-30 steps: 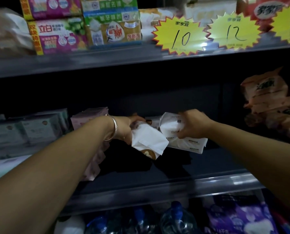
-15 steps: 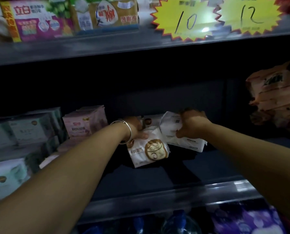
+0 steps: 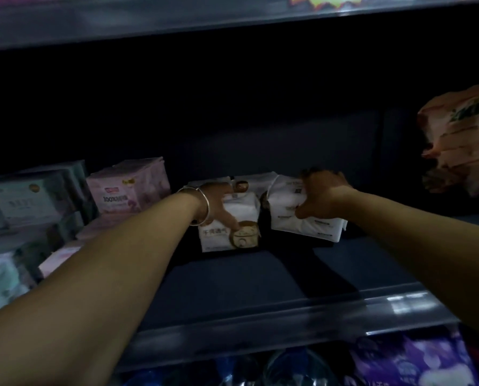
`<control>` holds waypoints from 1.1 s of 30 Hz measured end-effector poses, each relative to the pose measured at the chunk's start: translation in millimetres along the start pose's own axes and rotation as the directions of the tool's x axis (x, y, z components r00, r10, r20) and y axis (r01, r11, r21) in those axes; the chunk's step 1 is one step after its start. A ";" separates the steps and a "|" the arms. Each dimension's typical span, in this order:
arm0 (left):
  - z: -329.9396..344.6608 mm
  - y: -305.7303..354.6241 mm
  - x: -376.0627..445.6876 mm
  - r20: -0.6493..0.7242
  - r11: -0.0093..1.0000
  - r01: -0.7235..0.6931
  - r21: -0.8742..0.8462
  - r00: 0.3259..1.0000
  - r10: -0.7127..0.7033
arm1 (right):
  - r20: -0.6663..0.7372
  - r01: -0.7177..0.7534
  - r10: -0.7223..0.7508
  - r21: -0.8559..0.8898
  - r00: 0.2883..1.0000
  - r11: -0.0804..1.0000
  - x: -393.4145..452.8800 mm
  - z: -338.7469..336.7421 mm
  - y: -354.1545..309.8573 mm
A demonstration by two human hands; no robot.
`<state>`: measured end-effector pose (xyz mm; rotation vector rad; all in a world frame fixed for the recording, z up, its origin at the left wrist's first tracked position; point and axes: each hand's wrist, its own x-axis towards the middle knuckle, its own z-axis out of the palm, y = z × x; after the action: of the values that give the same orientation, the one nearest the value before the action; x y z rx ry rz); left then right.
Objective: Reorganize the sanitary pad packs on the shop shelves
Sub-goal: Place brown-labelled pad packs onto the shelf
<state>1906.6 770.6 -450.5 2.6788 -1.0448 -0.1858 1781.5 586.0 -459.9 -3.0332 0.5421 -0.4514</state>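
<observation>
White packs (image 3: pixel 234 218) gripped by both hands (image 3: pixel 320 195).

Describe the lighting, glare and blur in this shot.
Head view: dim overall, the shelf recess nearly black; glare streaks the shelf rail; both hands, left and right, cast shadows on the shelf floor; the white packs are brightest; edges are soft and bowed.

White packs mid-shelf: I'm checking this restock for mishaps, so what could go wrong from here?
1. The right hand grips its white pack tilted, one corner raised off the shelf; released so, it may topple.
2. The left hand holds the brown-logo pack beside it; pushing could knock the pink packs.
</observation>
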 end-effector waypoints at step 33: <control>11.9 1.7 17.2 -0.280 0.787 -0.025 -0.616 0.941 -0.190 | -0.216 0.275 -0.236 0.175 0.947 0.945 23.5 18.1 -29.3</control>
<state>1915.6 755.4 -461.8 2.0598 -0.6149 -0.0696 1817.7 605.1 -468.5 -2.8855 0.0918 -0.7669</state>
